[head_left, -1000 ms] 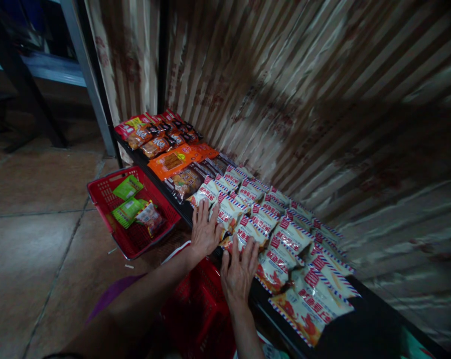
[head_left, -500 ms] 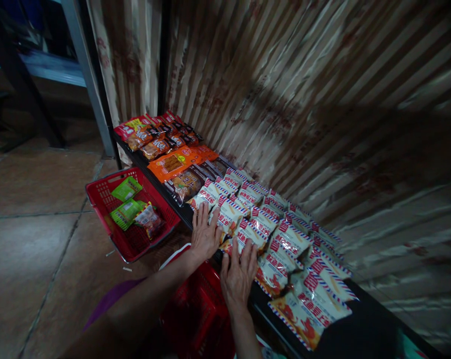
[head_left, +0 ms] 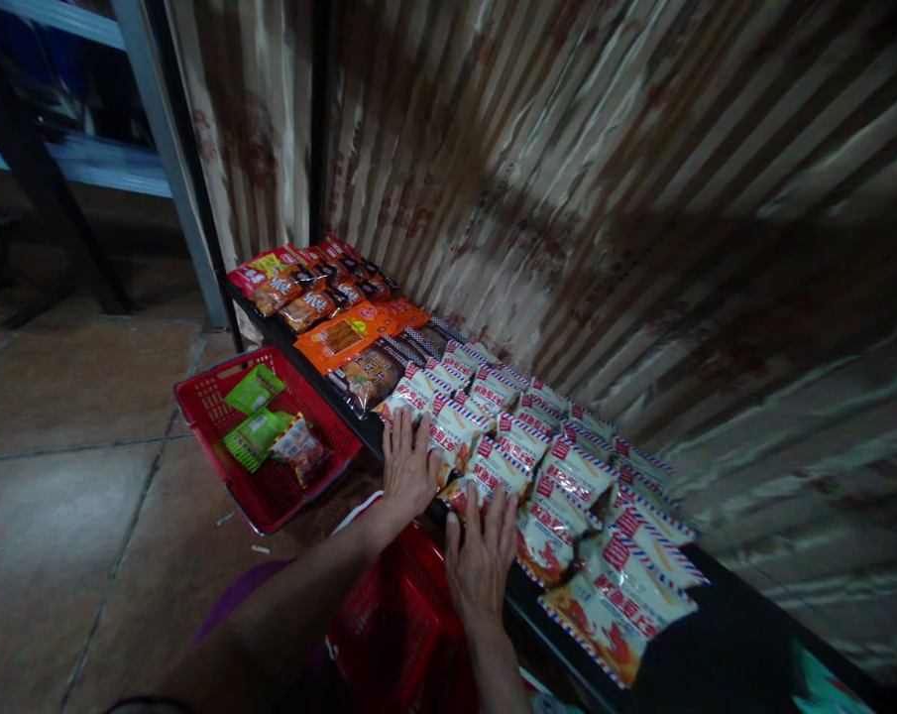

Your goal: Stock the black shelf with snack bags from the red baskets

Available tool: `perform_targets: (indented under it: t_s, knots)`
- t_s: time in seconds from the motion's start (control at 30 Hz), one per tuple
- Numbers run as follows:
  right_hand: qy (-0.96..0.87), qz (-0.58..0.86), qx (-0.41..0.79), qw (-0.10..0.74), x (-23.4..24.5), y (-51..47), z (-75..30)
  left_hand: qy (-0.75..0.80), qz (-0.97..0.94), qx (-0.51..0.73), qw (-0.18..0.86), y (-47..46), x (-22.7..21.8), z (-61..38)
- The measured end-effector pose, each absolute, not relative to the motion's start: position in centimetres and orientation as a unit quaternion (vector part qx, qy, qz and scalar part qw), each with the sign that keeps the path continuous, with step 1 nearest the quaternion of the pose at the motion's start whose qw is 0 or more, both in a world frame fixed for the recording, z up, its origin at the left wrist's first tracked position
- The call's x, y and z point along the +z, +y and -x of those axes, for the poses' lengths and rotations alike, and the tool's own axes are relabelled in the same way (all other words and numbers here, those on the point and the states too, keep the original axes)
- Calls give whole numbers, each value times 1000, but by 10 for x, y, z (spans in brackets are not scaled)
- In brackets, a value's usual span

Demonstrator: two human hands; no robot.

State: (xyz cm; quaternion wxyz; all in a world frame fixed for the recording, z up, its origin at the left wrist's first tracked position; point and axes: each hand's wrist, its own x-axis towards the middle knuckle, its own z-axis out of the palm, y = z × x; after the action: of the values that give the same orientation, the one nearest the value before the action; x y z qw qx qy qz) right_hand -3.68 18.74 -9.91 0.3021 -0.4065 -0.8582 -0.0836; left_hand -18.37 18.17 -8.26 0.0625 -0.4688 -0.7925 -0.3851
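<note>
Several white snack packets [head_left: 567, 474] with red and blue striped edges lie in rows on a low dark shelf [head_left: 723, 645]. My left hand [head_left: 409, 464] rests flat, fingers spread, on the packets at the front left of the rows. Beside it, my right hand [head_left: 484, 551] lies flat with fingers stretched out, touching the front packet of the adjacent row at the shelf's front edge. Neither hand grips anything.
Orange [head_left: 344, 335] and red snack packs [head_left: 299, 283] fill the shelf's far left end. A red basket [head_left: 217, 466] with green packets stands on the tiled floor to the left; another red basket [head_left: 395, 625] sits under my arms. A striped curtain [head_left: 604, 198] hangs behind the shelf.
Both hands stay flat on the front packets, barely shifting. The camera has tilted slightly, so the whole scene sits a little lower in view.
</note>
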Motion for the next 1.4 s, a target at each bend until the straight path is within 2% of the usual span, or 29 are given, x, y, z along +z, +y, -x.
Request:
perform_targets:
  t_s: [0.47, 1.4]
  knots:
    - [-887, 385, -78, 243, -91, 179, 30, -797, 458, -387, 74, 171, -80, 181]
    - [-879, 392, -85, 258, -93, 167, 17, -789, 479, -377, 69, 175, -88, 179]
